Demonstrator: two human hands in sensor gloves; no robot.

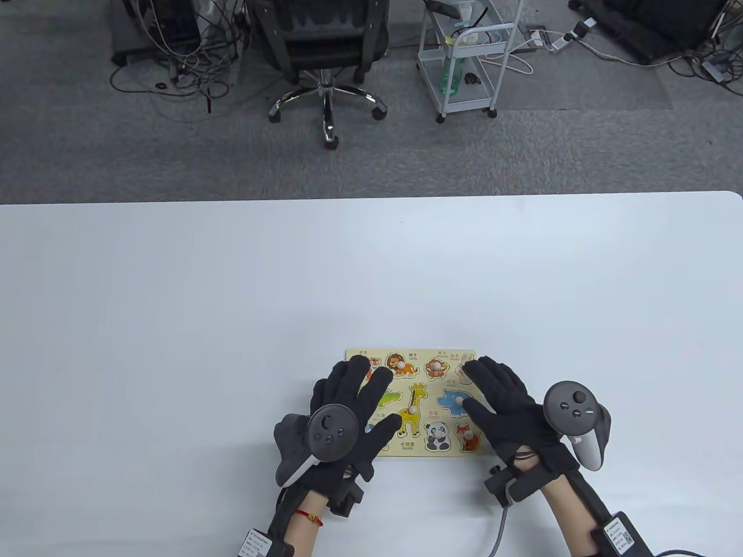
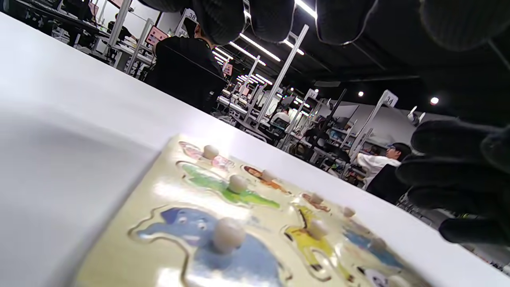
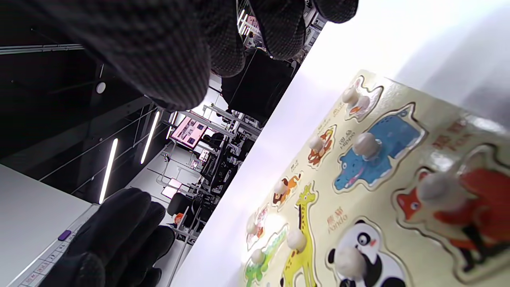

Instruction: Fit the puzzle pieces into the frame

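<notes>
Table (image 1: 174,278) white; carpet (image 1: 116,151) grey.

Puzzle frame (image 3: 438,131) labels: "Panda", "Hippo" (others blurred).

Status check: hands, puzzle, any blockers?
Left hand and right hand open, flat over puzzle board. Visible pieces all seated. No blockers.

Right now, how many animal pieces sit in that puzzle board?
9: tiger, lion, monkey, rabbit along the far row; crocodile, giraffe, hippo in the middle; elephant, panda, fox nearest... that makes 10.
</notes>
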